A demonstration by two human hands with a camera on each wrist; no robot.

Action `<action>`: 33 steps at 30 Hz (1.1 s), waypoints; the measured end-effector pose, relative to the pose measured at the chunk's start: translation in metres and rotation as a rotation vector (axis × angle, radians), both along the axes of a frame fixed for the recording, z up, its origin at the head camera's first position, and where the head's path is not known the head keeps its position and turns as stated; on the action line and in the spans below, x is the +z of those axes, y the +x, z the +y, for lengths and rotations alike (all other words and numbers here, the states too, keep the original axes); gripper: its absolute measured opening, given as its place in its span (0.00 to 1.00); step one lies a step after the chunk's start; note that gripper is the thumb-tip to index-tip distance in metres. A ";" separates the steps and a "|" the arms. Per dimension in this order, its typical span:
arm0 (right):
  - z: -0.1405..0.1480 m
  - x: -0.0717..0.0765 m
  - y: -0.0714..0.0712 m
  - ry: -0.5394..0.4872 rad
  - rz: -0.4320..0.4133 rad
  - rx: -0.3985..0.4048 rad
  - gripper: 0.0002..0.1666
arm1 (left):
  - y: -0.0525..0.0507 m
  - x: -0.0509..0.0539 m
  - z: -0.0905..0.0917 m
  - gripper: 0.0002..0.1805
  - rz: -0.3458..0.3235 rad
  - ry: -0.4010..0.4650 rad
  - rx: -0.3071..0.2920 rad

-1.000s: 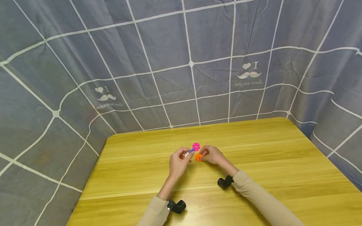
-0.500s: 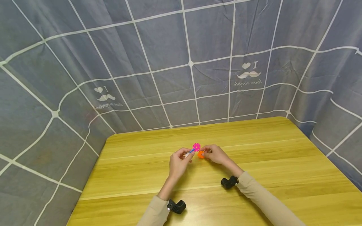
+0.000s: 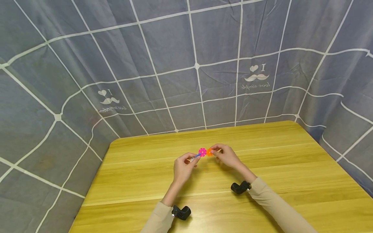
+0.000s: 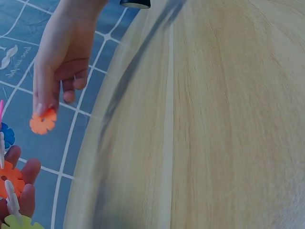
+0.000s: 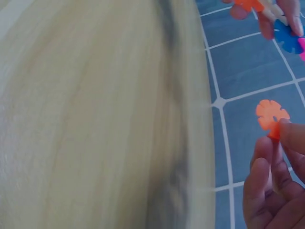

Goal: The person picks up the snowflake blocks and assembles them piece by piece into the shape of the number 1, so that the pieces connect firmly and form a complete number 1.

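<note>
My left hand (image 3: pixel 183 168) holds a chain of joined notched plastic discs. At its far end a pink disc (image 3: pixel 202 152) stands out beyond the fingertips, fixed to a blue disc (image 5: pixel 287 37). Further back in the chain, the left wrist view shows white discs edge-on, an orange disc (image 4: pixel 13 178) and a yellow-green disc (image 4: pixel 20 223). Between thumb and fingers my right hand (image 3: pixel 228 157) pinches a separate orange disc (image 5: pixel 270 114) by its edge. In the head view this disc sits right beside the pink one; whether they touch I cannot tell.
Both hands are above a wooden table (image 3: pixel 250 200). A grey curtain (image 3: pixel 175 81) with white lines hangs behind its far edge. Each wrist wears a black camera, one on the left (image 3: pixel 182 212) and one on the right (image 3: pixel 240 187).
My right hand has moved up and to the right with the orange disc, from below the pink disc to its right side. The left hand has stayed almost still.
</note>
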State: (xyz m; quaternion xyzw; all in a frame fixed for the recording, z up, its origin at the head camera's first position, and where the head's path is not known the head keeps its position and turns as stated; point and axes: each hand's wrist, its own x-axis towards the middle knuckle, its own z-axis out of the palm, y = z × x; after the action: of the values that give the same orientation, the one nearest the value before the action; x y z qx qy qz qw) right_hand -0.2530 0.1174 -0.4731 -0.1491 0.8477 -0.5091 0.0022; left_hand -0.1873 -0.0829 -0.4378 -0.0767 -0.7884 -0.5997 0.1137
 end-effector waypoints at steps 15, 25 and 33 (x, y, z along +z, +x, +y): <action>-0.002 0.050 0.030 -0.130 0.008 -0.006 0.14 | -0.016 -0.030 -0.002 0.08 -0.050 -0.031 -0.016; 0.000 0.036 0.021 -0.200 0.001 0.023 0.13 | -0.015 -0.031 -0.003 0.12 -0.042 -0.049 -0.053; 0.004 0.021 0.012 -0.193 0.013 0.038 0.14 | -0.015 -0.032 -0.002 0.12 -0.042 -0.052 -0.059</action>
State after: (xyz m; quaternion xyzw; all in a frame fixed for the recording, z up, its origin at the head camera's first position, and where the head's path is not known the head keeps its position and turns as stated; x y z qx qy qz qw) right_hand -0.2414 0.1211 -0.4522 -0.1679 0.7916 -0.5874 -0.0083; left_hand -0.2025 -0.0853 -0.4702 -0.0905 -0.8033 -0.5836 0.0774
